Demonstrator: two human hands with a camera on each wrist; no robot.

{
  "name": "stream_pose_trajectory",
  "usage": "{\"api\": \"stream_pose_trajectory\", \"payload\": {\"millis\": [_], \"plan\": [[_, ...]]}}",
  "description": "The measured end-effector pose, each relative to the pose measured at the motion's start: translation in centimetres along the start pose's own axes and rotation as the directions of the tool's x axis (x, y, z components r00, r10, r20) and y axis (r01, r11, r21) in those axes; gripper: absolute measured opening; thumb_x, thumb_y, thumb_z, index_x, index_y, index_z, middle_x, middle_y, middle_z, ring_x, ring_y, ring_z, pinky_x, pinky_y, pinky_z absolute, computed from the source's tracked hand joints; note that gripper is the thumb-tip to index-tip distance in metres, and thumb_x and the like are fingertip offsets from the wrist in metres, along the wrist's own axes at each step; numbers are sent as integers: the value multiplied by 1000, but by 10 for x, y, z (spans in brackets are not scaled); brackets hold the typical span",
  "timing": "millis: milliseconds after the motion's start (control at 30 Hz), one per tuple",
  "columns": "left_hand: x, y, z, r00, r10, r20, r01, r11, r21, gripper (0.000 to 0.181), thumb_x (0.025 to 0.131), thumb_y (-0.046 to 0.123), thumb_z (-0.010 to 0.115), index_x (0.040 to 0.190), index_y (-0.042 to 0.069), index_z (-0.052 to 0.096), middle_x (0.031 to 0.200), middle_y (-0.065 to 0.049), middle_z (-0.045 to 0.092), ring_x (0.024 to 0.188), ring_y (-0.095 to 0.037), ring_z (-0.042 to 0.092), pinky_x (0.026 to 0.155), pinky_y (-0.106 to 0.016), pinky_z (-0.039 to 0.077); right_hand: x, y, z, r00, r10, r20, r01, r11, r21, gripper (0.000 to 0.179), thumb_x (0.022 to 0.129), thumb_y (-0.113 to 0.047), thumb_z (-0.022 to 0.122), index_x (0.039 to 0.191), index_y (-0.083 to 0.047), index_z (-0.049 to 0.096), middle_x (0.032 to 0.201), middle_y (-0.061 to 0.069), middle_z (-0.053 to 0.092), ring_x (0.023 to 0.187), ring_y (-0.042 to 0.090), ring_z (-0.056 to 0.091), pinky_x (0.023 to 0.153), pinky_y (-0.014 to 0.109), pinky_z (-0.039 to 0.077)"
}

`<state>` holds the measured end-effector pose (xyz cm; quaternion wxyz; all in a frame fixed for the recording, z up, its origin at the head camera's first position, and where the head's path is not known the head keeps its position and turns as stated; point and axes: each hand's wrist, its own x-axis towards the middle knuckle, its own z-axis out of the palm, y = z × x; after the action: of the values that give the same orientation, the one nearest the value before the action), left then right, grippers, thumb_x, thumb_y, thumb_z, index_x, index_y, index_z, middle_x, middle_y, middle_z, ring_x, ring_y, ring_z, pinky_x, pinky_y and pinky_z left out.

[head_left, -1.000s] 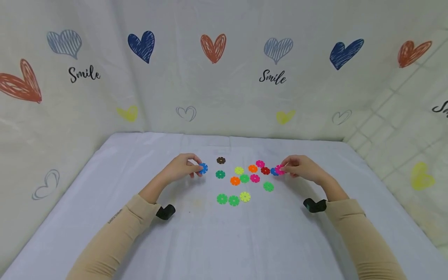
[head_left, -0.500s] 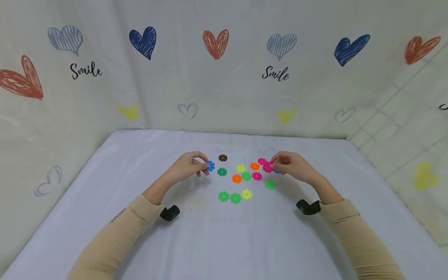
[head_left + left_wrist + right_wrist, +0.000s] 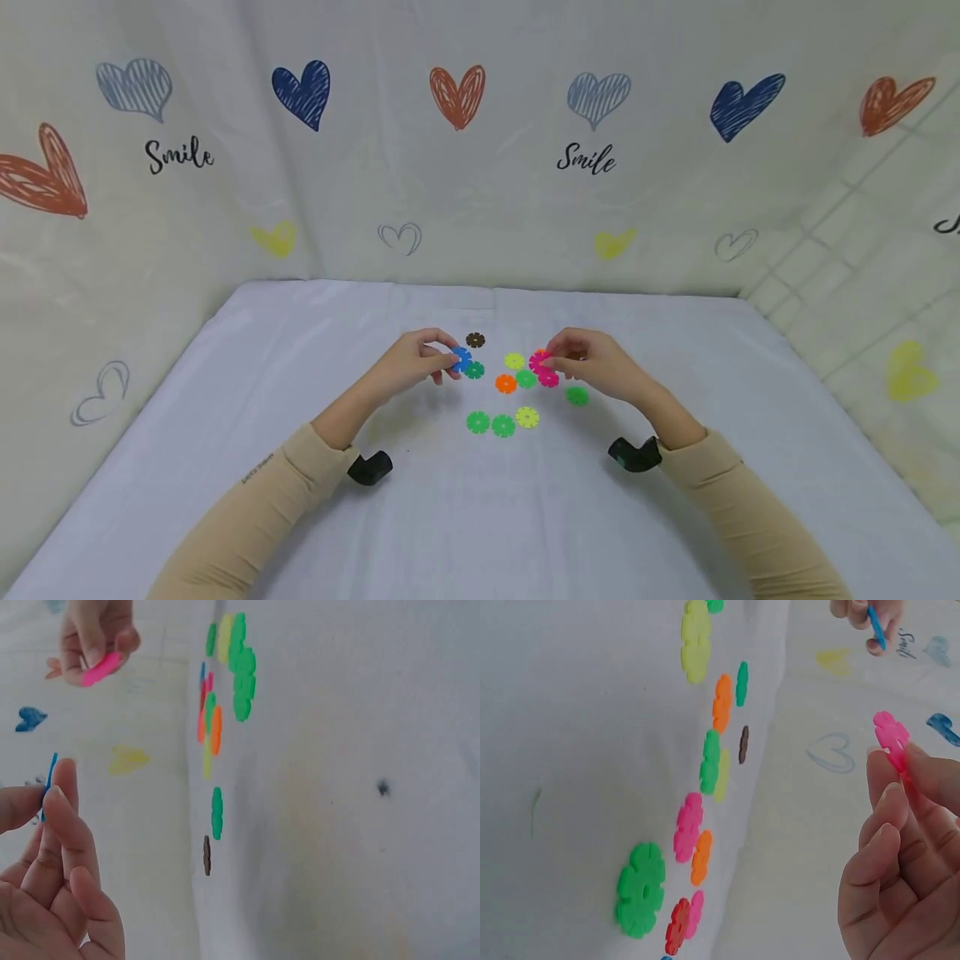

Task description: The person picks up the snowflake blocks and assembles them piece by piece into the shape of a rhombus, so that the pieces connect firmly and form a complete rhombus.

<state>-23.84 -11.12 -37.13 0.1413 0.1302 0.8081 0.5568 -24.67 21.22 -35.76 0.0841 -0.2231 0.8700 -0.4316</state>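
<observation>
My left hand pinches a blue notched plastic disc between thumb and fingers. In the left wrist view this blue disc appears edge-on, held up off the table. Opposite it, my right hand pinches a pink notched disc by its edge, raised above the other discs. The right wrist view shows the pink disc tilted at the thumb tip. A gap separates the two held discs. From the head camera, the blue disc overlaps a dark green disc on the table.
Several more notched discs lie flat on the white cloth, among them a brown disc, an orange disc, a light green disc and a yellow disc. A red disc shows in the right wrist view. Behind stands a heart-printed backdrop.
My right hand has carried the pink disc left over the lying discs. My left hand has shifted a little right with the blue disc, so the two held discs are closer together.
</observation>
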Motion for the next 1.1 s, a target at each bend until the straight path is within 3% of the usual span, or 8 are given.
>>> {"api": "stream_pose_trajectory", "payload": {"millis": [233, 333, 633, 900, 1100], "plan": [[-4, 2, 9, 1000, 21, 12, -21, 1000, 3, 23, 102, 18, 67, 121, 6, 64, 89, -5, 77, 82, -36, 67, 94, -53, 46, -3, -10, 15, 997, -56, -43, 56, 998, -2, 12, 96, -14, 75, 105, -8, 70, 95, 16, 72, 88, 40, 66, 78, 34, 56], [-8, 3, 13, 998, 47, 31, -47, 999, 4, 22, 101, 19, 67, 120, 7, 65, 88, -5, 77, 83, -39, 66, 93, -53, 45, -6, -19, 22, 994, -97, -59, 98, 995, 7, 11, 94, -10, 76, 103, -7, 70, 93, 15, 72, 84, 40, 66, 73, 28, 56], [-16, 11, 22, 993, 85, 85, -83, 996, -27, 24, 102, 17, 64, 122, 3, 64, 87, -5, 76, 84, -42, 65, 93, -55, 45, -12, -42, 37, 962, -257, -87, 247, 962, -117, 10, 91, -5, 78, 99, -8, 73, 88, -3, 72, 75, 12, 64, 68, 26, 55], [-19, 13, 26, 993, 65, 99, -62, 998, -34, 24, 102, 16, 65, 123, 3, 63, 89, -6, 76, 87, -44, 65, 97, -59, 45, -12, -41, 43, 954, -289, -82, 275, 949, -152, 9, 90, -5, 79, 96, -9, 72, 87, -5, 72, 71, 10, 63, 64, 26, 53], [-20, 12, 27, 995, 65, 77, -60, 996, -60, 23, 102, 16, 65, 121, 4, 64, 87, -7, 76, 88, -50, 63, 97, -59, 44, -11, -42, 46, 943, -321, -90, 302, 938, -171, 10, 90, -3, 78, 96, -9, 72, 86, -4, 71, 69, 10, 60, 64, 27, 53]]}}
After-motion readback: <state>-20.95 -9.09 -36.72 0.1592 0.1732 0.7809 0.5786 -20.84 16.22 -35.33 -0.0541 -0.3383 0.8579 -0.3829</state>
